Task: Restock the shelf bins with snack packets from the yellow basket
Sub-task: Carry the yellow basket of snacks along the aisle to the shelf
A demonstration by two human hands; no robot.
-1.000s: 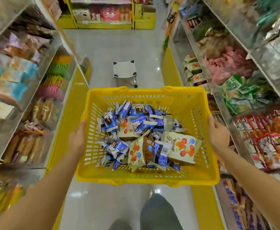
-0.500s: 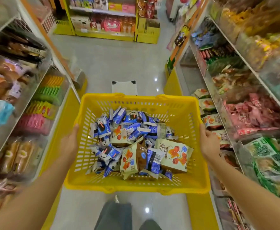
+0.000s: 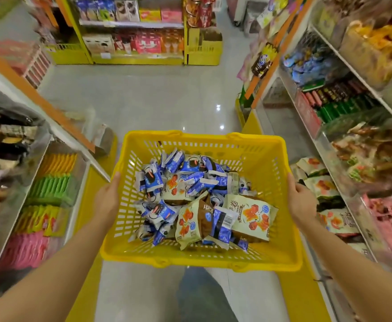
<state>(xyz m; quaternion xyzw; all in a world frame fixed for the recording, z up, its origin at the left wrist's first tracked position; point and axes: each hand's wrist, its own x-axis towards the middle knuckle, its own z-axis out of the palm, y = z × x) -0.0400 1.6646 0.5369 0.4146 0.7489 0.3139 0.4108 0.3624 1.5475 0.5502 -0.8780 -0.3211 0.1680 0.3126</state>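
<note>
**Yellow basket** (image 3: 269,156): rigid moulded plastic, rectangular, walls perforated w/ rows of slots, rounded rim. Held roughly level at mid-aisle above the glossy grey tile floor (image 3: 158,101), between the two shelf runs.

**Left hand** (image 3: 108,201): grips the basket's left wall, thumb up along the rim. Fingers are out of view on the outer side.
**Right hand** (image 3: 300,202): grips the right wall the same way, thumb at the rim.

**Contents:** loose heap on the basket bottom, ctr to near edge.
- Blue packets (image 3: 198,169): small, flat, crinkled foil, blue/white. Piled from ctr toward the far-left corner.
- Cream packets (image 3: 250,217): larger, pillow-shaped, cream w/ orange print and a brown band. They lie toward the near-right corner, overlapping the blue ones. One more sits mid-heap.

**Shelf bins** (image 3: 347,201), right side: clear-fronted compartments. The one just beside the right hand holds cream packs w/ similar orange print. The next bin toward the camera holds pink wrappers. Text is too blurred to read.

**Left shelf** (image 3: 83,177): flat packs (image 3: 51,187), thin, stood upright in rows, in yellow, green and pink blocks.
</note>
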